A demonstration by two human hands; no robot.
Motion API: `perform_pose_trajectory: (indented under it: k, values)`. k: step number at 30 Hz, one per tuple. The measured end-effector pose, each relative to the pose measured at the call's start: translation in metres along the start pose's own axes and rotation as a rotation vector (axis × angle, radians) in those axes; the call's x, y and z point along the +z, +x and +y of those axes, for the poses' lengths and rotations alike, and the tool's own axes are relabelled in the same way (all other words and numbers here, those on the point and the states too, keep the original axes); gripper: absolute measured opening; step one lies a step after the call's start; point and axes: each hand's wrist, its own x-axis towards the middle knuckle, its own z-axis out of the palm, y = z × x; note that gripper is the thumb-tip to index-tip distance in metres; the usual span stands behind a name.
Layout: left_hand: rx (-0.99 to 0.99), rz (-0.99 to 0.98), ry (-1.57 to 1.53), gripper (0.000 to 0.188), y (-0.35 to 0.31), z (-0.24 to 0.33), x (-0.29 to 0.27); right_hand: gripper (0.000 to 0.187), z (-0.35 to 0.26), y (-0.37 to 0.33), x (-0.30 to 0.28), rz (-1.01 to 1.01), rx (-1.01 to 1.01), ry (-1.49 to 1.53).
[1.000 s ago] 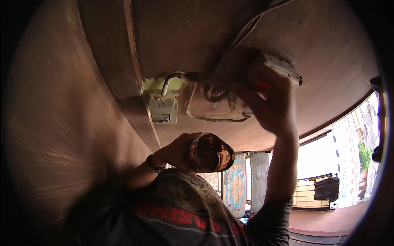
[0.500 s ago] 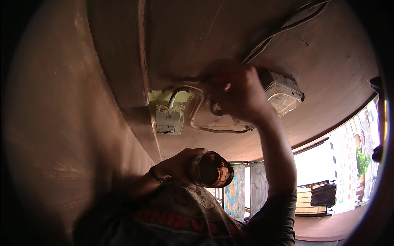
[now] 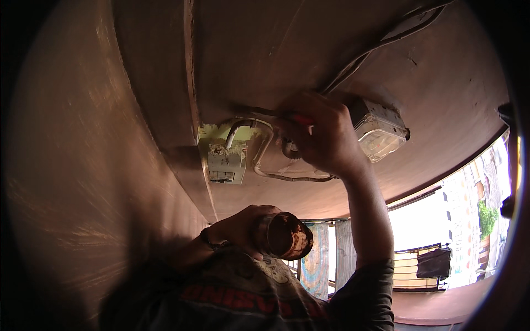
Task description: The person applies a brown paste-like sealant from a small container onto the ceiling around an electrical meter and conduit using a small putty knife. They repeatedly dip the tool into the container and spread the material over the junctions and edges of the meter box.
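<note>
My left hand (image 3: 237,227) is wrapped round a paint can (image 3: 292,236), tilted so its open mouth shows; brown paint smears its inner wall. Raised against the brown wall, my right hand (image 3: 326,132) grips a paintbrush (image 3: 262,111) by its red handle. The dark brush end points left and lies close to or against the wall, just above a grey breaker box (image 3: 226,163). Pale, unevenly edged paint shows around the top of this box. A light cable (image 3: 262,151) loops from the box to behind my right wrist.
Right of my right hand, a meter box with a clear cover (image 3: 381,135) juts from the wall. Dark cables (image 3: 386,41) run to the upper right. A wall joint (image 3: 191,71) passes left of the breaker box. Lower right, a railing (image 3: 408,270) carries a dark cloth (image 3: 434,262).
My right hand and the paintbrush have shifted slightly, and the brush shows more sharply. My left hand holds the can slightly lower.
</note>
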Motion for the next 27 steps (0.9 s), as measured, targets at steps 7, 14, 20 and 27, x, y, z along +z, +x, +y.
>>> perform_pose_trajectory:
  k: [7, 14, 20, 27]
  values:
    - [-0.026, 0.039, 0.028, 0.099, -0.005, 0.000, -0.003, 0.016, -0.006, -0.031, -0.029, 0.219, 0.208, 0.091]
    - [0.033, 0.148, 0.095, 0.087, -0.009, -0.007, 0.004, 0.014, -0.033, -0.112, -0.047, 0.548, 0.510, 0.369]
    - [-0.101, 0.025, 0.209, 0.090, 0.002, -0.026, 0.027, 0.018, -0.036, -0.212, -0.064, 0.660, 0.590, 0.366]
    - [0.059, -0.093, 0.114, 0.086, 0.045, -0.053, 0.087, 0.021, -0.051, -0.301, -0.124, 0.865, 0.873, 0.114]
